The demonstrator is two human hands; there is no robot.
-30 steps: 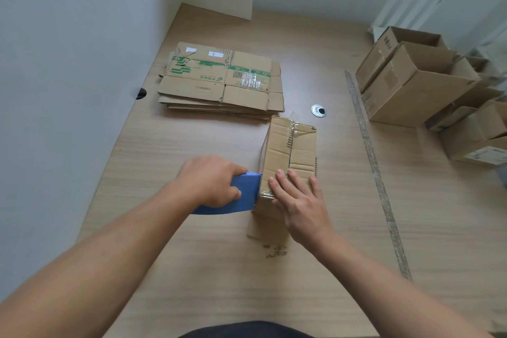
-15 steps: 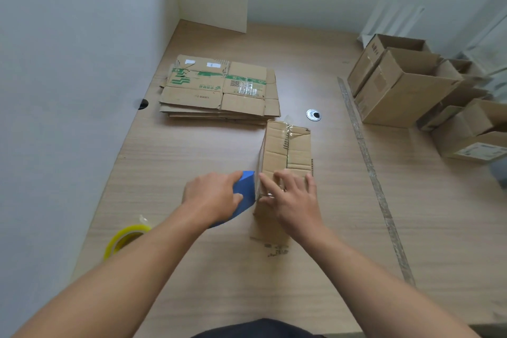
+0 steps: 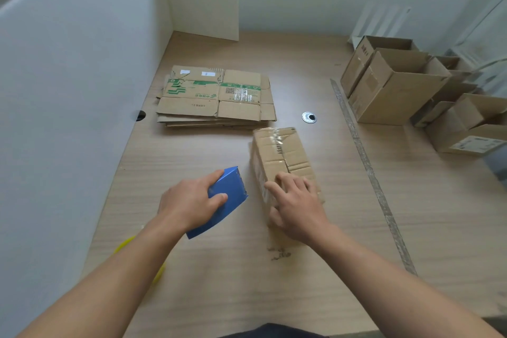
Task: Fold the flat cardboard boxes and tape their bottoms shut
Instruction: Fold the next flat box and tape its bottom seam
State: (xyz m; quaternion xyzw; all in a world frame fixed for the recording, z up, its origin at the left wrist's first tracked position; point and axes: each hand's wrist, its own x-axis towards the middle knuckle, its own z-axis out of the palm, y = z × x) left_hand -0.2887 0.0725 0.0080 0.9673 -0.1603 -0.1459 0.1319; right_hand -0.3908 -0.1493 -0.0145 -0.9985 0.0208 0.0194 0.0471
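Folded box (image 3: 282,153) looks light, stiff, slide-prone, best held by its edges; right hand (image 3: 297,207) presses it with spread fingers, left hand (image 3: 190,202) grips blue dispenser (image 3: 229,202).

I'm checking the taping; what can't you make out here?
Head view:
Near end of the box: under the right hand, tape there unseen.
Rear of the blue tool: covered by the left hand; its tape unseen.
Most of the yellow ring: behind the left forearm.
Print on the flat cardboard stack: too small to read.

Bare forearms (image 3: 389,280), dark garment (image 3: 270,332) at the lap.
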